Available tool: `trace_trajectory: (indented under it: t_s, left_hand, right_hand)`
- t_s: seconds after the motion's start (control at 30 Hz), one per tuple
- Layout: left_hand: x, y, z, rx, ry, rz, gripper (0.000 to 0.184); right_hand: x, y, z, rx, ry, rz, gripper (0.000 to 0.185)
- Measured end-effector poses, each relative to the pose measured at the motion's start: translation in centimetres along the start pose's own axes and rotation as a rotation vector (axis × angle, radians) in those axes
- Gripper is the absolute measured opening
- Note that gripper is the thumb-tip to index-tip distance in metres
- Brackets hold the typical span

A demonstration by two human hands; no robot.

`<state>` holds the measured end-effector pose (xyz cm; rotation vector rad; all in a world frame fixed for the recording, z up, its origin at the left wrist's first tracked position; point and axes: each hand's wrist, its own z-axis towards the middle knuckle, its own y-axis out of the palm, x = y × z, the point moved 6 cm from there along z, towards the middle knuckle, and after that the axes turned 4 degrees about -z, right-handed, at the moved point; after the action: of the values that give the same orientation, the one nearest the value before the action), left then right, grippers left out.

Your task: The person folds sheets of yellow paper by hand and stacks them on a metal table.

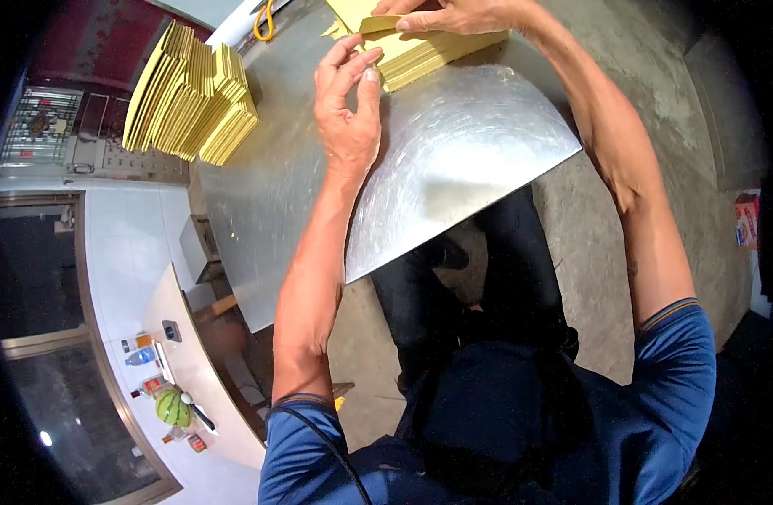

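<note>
A stack of yellow paper sheets [441,61] lies near the far edge of the metal table, partly out of view at the top. My right hand [462,15] is over it, thumb and fingers closed on a yellow sheet [383,24] whose left end curls up from the stack. At the stack's left edge is my left hand [348,105], its fingers bent but apart, the tips by the lifted sheet. Whether these fingertips press on the paper I cannot tell. Folded yellow paper bundles [188,97] stand in rows to the left.
The metal table [273,210] has a sharp front edge just before my legs. A yellow-handled tool [264,21] lies at the back left. Lower left, a light-coloured counter [197,362] stands near a watermelon [173,408] and several small items.
</note>
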<state>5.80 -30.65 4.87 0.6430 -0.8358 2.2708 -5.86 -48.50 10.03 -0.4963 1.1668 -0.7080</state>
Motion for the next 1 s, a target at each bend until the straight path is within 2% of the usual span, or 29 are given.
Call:
trace_trajectory:
  t_s: [0.1, 0.13, 0.23, 0.27, 0.37, 0.47, 0.57, 0.67, 0.77, 0.87, 1.0]
  left_hand:
    - [0.2, 0.7, 0.2, 0.005, -0.018, 0.082, 0.034]
    - [0.1, 0.8, 0.2, -0.014, -0.014, 0.083, 0.04]
    - [-0.4, 1.1, 0.2, -0.038, -0.013, 0.043, 0.046]
    - [-0.6, 1.3, 0.3, -0.081, -0.016, 0.039, 0.052]
    - [-1.1, 1.3, 0.2, -0.081, -0.073, -0.025, 0.054]
    - [-1.1, 1.4, 0.2, -0.09, -0.075, -0.011, 0.055]
    - [-1.1, 1.5, 0.1, -0.087, -0.099, -0.091, 0.057]
    - [-1.5, 1.6, 0.1, -0.086, -0.079, -0.093, 0.058]
    - [-1.6, 1.6, 0.1, -0.081, -0.104, -0.101, 0.058]
    - [-1.6, 1.6, 0.1, -0.081, -0.111, -0.089, 0.057]
    - [-1.6, 1.4, 0.1, -0.086, -0.104, -0.047, 0.057]
  right_hand:
    - [0.0, -0.2, -0.5, 0.09, 0.046, -0.041, 0.032]
    - [-0.1, -0.2, -0.5, 0.117, -0.008, -0.047, 0.031]
    - [0.9, -0.2, -0.4, 0.085, 0.05, -0.037, 0.037]
    - [3.2, 0.3, 0.4, 0.1, 0.174, -0.124, 0.061]
    - [2.4, 0.5, -0.1, 0.131, 0.142, -0.107, 0.059]
    - [0.8, 0.2, -0.5, 0.104, -0.021, -0.215, 0.06]
    - [1.4, 0.8, -0.2, 0.081, -0.088, -0.168, 0.063]
    - [1.6, 0.8, -0.1, 0.051, -0.023, -0.145, 0.066]
    - [1.4, 0.7, -0.2, 0.057, -0.052, -0.157, 0.062]
    - [-0.9, 0.2, -0.8, -0.017, 0.053, 0.066, 0.051]
    - [-0.6, 0.0, -0.7, -0.027, 0.09, 0.047, 0.062]
